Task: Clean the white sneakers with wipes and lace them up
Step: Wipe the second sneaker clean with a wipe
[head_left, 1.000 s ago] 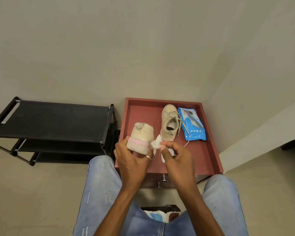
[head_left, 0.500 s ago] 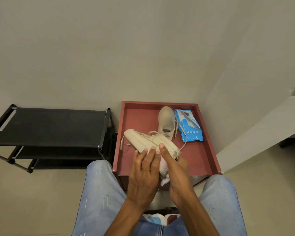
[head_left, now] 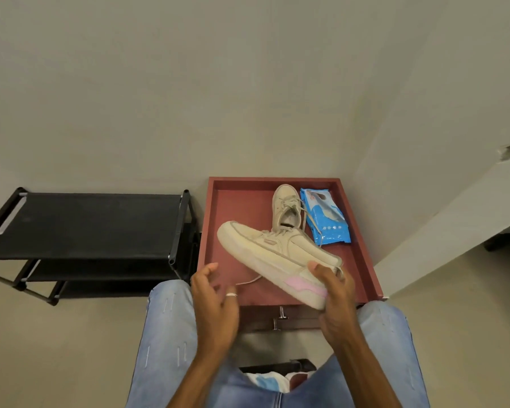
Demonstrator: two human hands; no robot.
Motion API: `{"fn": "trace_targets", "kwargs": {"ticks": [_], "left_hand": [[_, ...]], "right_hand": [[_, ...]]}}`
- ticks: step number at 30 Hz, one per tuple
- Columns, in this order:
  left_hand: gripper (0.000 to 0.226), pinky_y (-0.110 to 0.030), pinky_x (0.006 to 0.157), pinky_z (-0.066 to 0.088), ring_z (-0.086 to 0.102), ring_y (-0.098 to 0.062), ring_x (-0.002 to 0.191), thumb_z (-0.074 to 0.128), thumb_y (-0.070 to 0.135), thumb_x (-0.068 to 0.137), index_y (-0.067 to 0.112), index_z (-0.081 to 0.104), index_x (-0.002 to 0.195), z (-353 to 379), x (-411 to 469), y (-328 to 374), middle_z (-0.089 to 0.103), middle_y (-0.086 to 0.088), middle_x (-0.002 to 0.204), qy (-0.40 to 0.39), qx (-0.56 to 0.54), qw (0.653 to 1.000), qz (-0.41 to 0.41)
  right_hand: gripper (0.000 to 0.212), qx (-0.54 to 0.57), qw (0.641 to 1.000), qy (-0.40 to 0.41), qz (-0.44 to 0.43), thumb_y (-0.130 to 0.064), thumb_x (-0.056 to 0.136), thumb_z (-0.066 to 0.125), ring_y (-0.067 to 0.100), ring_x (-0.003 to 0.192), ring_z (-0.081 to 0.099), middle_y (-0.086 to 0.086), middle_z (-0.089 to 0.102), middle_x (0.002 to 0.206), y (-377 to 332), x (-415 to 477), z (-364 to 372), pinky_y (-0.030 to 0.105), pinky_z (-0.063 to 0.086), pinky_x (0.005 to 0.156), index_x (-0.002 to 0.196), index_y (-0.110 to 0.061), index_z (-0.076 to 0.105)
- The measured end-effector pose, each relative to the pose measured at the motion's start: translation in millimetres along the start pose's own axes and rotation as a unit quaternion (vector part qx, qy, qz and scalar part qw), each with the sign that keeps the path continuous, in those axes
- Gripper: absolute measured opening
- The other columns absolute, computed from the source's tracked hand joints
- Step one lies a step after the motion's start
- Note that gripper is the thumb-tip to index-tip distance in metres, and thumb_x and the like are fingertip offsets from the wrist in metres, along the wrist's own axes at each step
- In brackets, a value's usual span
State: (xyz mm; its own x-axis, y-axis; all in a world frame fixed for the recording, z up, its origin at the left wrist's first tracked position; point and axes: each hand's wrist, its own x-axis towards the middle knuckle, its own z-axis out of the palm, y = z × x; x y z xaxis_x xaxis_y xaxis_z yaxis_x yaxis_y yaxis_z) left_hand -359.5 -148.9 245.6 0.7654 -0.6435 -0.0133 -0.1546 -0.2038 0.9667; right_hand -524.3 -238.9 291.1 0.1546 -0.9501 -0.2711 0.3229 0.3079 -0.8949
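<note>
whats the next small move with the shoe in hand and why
Probably bring the left hand under the toe end of the held sneaker to steady it. Only the right hand grips it, at the heel, so the toe end hangs unsupported over the red tray. The left hand holds nothing and hovers just beside the sole. No wipe shows clearly in either hand.

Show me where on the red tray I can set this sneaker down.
Barest patch: the back-left corner of the tray, between its left wall and the resting sneaker. The front-left floor, between that wall and the held sneaker, is also bare. Back right is crowded: the resting sneaker, its laces and the wipes pack lie close together. The top shelf of the black rack is bare too.
</note>
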Motion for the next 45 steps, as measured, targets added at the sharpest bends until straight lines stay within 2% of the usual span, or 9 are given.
{"fn": "trace_targets", "kwargs": {"ticks": [4, 7, 13, 23, 28, 31, 34, 40, 45], "left_hand": [[0.056, -0.049, 0.092, 0.058, 0.064, -0.025, 0.124, 0.056, 0.066, 0.088, 0.030, 0.060, 0.131, -15.9, 21.6, -1.9, 0.066, -0.001, 0.133, -0.109, -0.322, 0.896, -0.284], [0.093, -0.050, 0.083, 0.060, 0.063, -0.032, 0.126, 0.080, 0.074, 0.061, 0.025, 0.058, 0.138, -19.9, 32.2, -2.6, 0.067, -0.007, 0.135, -0.174, -0.379, 0.851, -0.319], [0.118, -0.048, 0.088, 0.061, 0.064, -0.036, 0.124, 0.104, 0.011, 0.041, 0.024, 0.048, 0.144, -20.8, 37.6, -10.2, 0.061, -0.014, 0.141, -0.263, -0.379, 0.834, -0.303], [0.129, -0.042, 0.078, 0.063, 0.066, -0.036, 0.120, 0.106, 0.008, 0.029, 0.019, 0.044, 0.142, -18.8, 33.9, -15.8, 0.060, -0.018, 0.140, -0.264, -0.355, 0.846, -0.297], [0.120, -0.037, 0.077, 0.063, 0.066, -0.028, 0.122, 0.101, 0.007, 0.033, 0.025, 0.044, 0.137, -18.0, 32.1, -21.1, 0.061, -0.010, 0.137, -0.220, -0.333, 0.885, -0.240], [0.126, -0.048, 0.090, 0.060, 0.063, -0.026, 0.125, 0.105, 0.014, 0.033, 0.028, 0.041, 0.140, -15.9, 33.7, -28.3, 0.061, -0.009, 0.138, -0.197, -0.295, 0.917, -0.183], [0.120, -0.052, 0.096, 0.057, 0.063, -0.025, 0.124, 0.099, 0.010, 0.035, 0.028, 0.040, 0.138, -11.5, 36.1, -34.1, 0.059, -0.008, 0.136, -0.165, -0.226, 0.952, -0.123], [0.110, -0.047, 0.089, 0.060, 0.061, -0.017, 0.117, 0.091, 0.006, 0.029, 0.031, 0.044, 0.125, -3.0, 42.0, -38.1, 0.059, -0.001, 0.127, -0.144, -0.177, 0.969, -0.090], [0.113, -0.064, 0.083, 0.059, 0.058, -0.026, 0.123, 0.084, 0.005, 0.031, 0.037, 0.041, 0.131, -0.8, 43.3, -43.3, 0.055, 0.001, 0.131, -0.159, -0.173, 0.966, -0.109]], "right_hand": [[0.057, 0.035, 0.997, -0.038, 0.059, -0.012, 0.065, 0.075, 0.040, 0.104, 0.066, 0.022, 0.068, 0.113, 9.2, 11.2, -21.5, 0.046, 0.059, 0.072, 0.119, 0.002, 0.062], [0.072, 0.016, 0.995, -0.060, 0.080, -0.020, 0.055, 0.079, 0.043, 0.107, 0.063, 0.026, 0.065, 0.117, 11.3, 18.2, -29.1, 0.045, 0.059, 0.073, 0.120, 0.004, 0.060], [0.062, 0.007, 0.992, -0.103, 0.075, -0.022, 0.056, 0.075, 0.038, 0.101, 0.067, 0.024, 0.068, 0.113, 12.0, 25.8, -41.4, 0.041, 0.060, 0.070, 0.113, -0.001, 0.066], [0.052, -0.015, 0.992, -0.105, 0.063, -0.032, 0.067, 0.075, 0.037, 0.101, 0.068, 0.021, 0.070, 0.111, 19.9, 33.1, -38.2, 0.041, 0.059, 0.076, 0.110, -0.005, 0.068], [0.064, -0.091, 0.987, 0.119, 0.061, -0.069, 0.077, 0.065, 0.029, 0.093, 0.070, 0.007, 0.075, 0.097, 30.2, 52.3, -35.2, 0.047, 0.056, 0.082, 0.102, -0.011, 0.071], [0.045, -0.097, 0.966, 0.219, 0.095, -0.062, 0.090, 0.054, 0.023, 0.083, 0.066, 0.005, 0.073, 0.098, 34.0, 59.3, -42.4, 0.043, 0.058, 0.070, 0.092, -0.022, 0.073], [0.025, -0.084, 0.971, 0.197, 0.107, -0.031, 0.097, 0.051, 0.018, 0.069, 0.054, 0.006, 0.069, 0.097, 31.3, 60.9, -39.0, 0.029, 0.049, 0.051, 0.096, -0.017, 0.072], [0.026, -0.222, 0.974, 0.036, 0.016, -0.008, 0.097, 0.042, 0.000, 0.076, 0.060, 0.001, 0.066, 0.098, 53.2, 23.0, 20.5, 0.038, 0.052, 0.077, 0.098, -0.020, 0.065], [0.030, -0.320, 0.937, -0.029, -0.133, 0.000, 0.094, 0.044, -0.009, 0.112, 0.049, -0.005, 0.058, 0.113, 53.7, 23.1, 79.5, 0.013, 0.037, 0.095, 0.105, -0.019, 0.065]]}}
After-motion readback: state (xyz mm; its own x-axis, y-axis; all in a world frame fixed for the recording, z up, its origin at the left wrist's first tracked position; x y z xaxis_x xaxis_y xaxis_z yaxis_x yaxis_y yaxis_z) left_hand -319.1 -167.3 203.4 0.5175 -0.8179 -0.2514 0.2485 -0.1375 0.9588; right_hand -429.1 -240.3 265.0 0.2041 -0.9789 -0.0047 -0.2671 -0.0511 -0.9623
